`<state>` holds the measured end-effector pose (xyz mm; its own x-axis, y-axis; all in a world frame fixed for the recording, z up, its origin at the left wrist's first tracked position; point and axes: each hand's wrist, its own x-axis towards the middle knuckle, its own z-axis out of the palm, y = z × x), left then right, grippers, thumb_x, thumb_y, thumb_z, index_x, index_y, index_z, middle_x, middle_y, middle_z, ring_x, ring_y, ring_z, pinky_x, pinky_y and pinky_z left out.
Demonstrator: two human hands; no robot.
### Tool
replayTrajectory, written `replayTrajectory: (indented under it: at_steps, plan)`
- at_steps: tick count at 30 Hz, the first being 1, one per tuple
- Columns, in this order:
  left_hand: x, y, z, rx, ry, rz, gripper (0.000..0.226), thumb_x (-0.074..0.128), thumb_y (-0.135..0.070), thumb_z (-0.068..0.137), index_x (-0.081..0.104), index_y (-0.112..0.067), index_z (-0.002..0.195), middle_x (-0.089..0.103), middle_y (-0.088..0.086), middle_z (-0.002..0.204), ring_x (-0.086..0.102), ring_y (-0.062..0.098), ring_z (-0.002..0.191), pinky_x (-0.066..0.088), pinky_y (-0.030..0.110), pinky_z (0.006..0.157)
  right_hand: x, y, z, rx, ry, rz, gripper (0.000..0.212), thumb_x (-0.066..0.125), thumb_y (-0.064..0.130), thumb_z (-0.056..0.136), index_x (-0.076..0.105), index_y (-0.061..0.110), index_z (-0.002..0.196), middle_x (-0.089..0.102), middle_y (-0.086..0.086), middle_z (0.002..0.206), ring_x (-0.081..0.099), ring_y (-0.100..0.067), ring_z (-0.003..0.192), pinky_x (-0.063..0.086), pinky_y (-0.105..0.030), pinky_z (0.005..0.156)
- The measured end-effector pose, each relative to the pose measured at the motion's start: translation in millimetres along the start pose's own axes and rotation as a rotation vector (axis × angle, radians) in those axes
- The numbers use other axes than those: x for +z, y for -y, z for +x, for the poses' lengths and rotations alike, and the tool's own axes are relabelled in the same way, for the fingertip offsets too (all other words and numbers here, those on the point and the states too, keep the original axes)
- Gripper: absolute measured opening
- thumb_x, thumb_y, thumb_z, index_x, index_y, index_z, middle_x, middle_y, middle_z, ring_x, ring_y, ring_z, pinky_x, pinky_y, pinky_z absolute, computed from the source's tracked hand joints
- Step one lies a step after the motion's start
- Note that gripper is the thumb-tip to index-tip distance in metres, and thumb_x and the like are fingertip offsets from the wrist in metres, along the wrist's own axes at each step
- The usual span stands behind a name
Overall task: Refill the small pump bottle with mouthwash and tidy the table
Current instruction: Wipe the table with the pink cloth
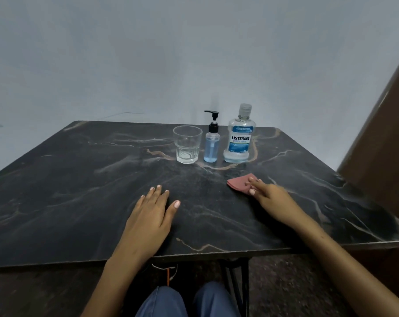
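A small pump bottle (pixel 211 144) with a black pump head and blue liquid stands upright at the back of the dark marble table (pixel 79 179). Right of it stands a capped Listerine mouthwash bottle (pixel 239 139), nearly drained, with a little liquid at the bottom. An empty clear glass (pixel 187 144) stands left of the pump bottle. A folded pink cloth (pixel 238 183) lies on the table in front of the mouthwash bottle. My right hand (pixel 268 194) rests its fingertips on the cloth's near edge. My left hand (pixel 151 213) lies flat on the table, palm down, holding nothing.
A brown wooden panel (pixel 381 143) rises at the right beside the table. A plain grey wall stands behind the table. My knees (pixel 189 303) in blue trousers and a black table leg (pixel 237 284) show below the front edge.
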<state>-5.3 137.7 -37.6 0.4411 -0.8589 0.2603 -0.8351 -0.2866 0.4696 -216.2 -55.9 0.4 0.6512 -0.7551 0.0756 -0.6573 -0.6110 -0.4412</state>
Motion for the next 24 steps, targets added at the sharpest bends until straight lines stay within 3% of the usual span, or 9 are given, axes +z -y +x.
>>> replayTrajectory:
  at_steps: [5,8,11,14,16,17,19,21,24]
  plan:
    - [0,1,1,-0.018,-0.006,-0.035,0.059,0.021,-0.049,0.096,0.028,-0.019,0.146,0.019,0.0,0.157,0.008,0.008,0.145,0.004,0.028,0.118,31,67,27,-0.104,0.091,0.046,0.041,0.044,0.025,0.099,0.045,0.014,0.139,0.04,-0.007,0.149,0.037,-0.023,0.138,0.024,-0.025,0.109]
    - [-3,3,3,-0.035,-0.013,-0.073,0.059,0.023,-0.05,0.096,0.029,-0.019,0.146,0.02,-0.001,0.157,0.008,0.007,0.144,0.005,0.027,0.118,45,111,35,-0.166,0.169,0.346,0.029,0.042,0.022,0.099,0.064,0.031,0.116,0.069,-0.007,0.105,0.062,-0.023,0.09,0.045,-0.028,0.081]
    - [-11,7,7,-0.035,-0.033,-0.088,0.061,0.022,-0.051,0.095,0.029,-0.018,0.146,0.021,0.0,0.157,0.01,0.007,0.144,0.006,0.027,0.118,44,147,57,0.009,0.264,0.839,0.027,0.041,0.021,0.1,0.067,0.023,0.094,0.064,0.002,0.081,0.053,-0.019,0.068,0.045,-0.015,0.062]
    - [-22,14,15,-0.05,-0.063,-0.098,0.06,0.025,-0.049,0.096,0.029,-0.016,0.146,0.022,0.001,0.156,0.012,0.009,0.144,0.008,0.029,0.118,41,180,89,0.197,0.239,1.105,0.024,0.043,0.023,0.099,0.053,0.014,0.079,0.048,0.0,0.071,0.046,-0.012,0.065,0.04,-0.023,0.059]
    - [-28,20,22,-0.067,-0.074,-0.095,0.058,0.027,-0.047,0.097,0.03,-0.015,0.145,0.023,0.002,0.156,0.012,0.01,0.145,0.008,0.029,0.118,41,201,111,0.23,0.151,1.237,0.024,0.041,0.022,0.1,0.051,0.012,0.08,0.054,-0.005,0.078,0.053,-0.018,0.073,0.048,-0.028,0.064]
    - [-31,23,25,-0.075,-0.078,-0.095,0.057,0.028,-0.046,0.097,0.031,-0.015,0.145,0.023,0.003,0.156,0.013,0.01,0.145,0.008,0.029,0.117,44,210,122,0.216,0.071,1.237,0.023,0.04,0.02,0.1,0.055,0.01,0.087,0.059,-0.009,0.088,0.058,-0.023,0.082,0.052,-0.028,0.071]
    - [-34,30,32,-0.091,-0.077,-0.093,0.056,0.03,-0.044,0.098,0.032,-0.014,0.145,0.023,0.004,0.156,0.013,0.012,0.145,0.008,0.029,0.117,56,220,141,0.102,-0.125,0.952,0.028,0.037,0.016,0.1,0.061,0.008,0.112,0.063,-0.011,0.115,0.06,-0.027,0.096,0.05,-0.016,0.075]
    - [-37,37,39,-0.106,-0.068,-0.059,0.054,0.032,-0.042,0.098,0.033,-0.012,0.144,0.023,0.007,0.156,0.014,0.015,0.145,0.009,0.031,0.117,72,225,147,-0.049,-0.227,0.622,0.033,0.036,0.009,0.098,0.057,0.007,0.123,0.061,-0.009,0.127,0.06,-0.028,0.107,0.048,-0.025,0.086]
    - [-38,46,49,-0.128,-0.03,0.03,0.053,0.034,-0.037,0.099,0.031,-0.009,0.144,0.022,0.01,0.156,0.014,0.019,0.145,0.012,0.034,0.117,106,218,151,-0.093,-0.17,0.283,0.032,0.038,0.009,0.097,0.057,0.005,0.122,0.059,-0.019,0.126,0.051,-0.036,0.119,0.04,-0.041,0.1]
